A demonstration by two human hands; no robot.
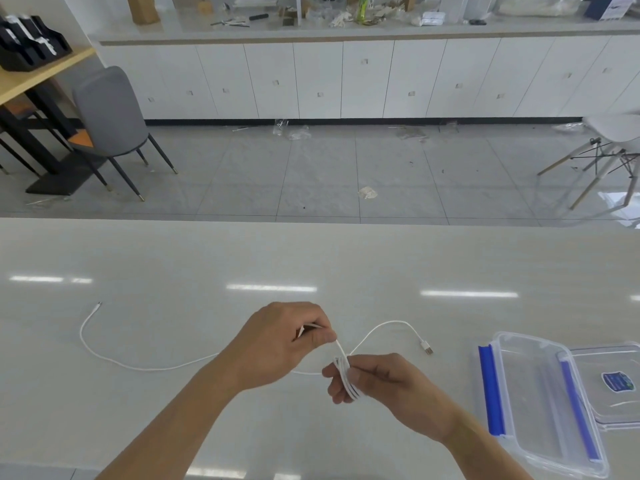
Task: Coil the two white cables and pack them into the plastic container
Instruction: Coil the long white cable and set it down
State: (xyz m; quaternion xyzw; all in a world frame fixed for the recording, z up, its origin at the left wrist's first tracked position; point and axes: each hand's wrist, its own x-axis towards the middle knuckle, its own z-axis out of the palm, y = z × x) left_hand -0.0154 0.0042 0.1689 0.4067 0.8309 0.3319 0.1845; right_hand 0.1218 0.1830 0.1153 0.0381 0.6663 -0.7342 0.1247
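My right hand (377,382) pinches a small bundle of coiled white cable (346,377) over the white table. My left hand (287,344) grips a strand of the same cable just above the bundle, fingers closed on it. A second white cable (104,356) lies loose on the table, curving from a plug at the far left, under my hands, to a USB plug (427,348) on the right. The clear plastic container (540,403) with blue clips stands open at the right, nothing inside it.
The container's clear lid (620,382) with a blue sticker lies just right of the container. The table's far edge (311,220) runs across the middle; beyond it are tiled floor, chairs and white cabinets.
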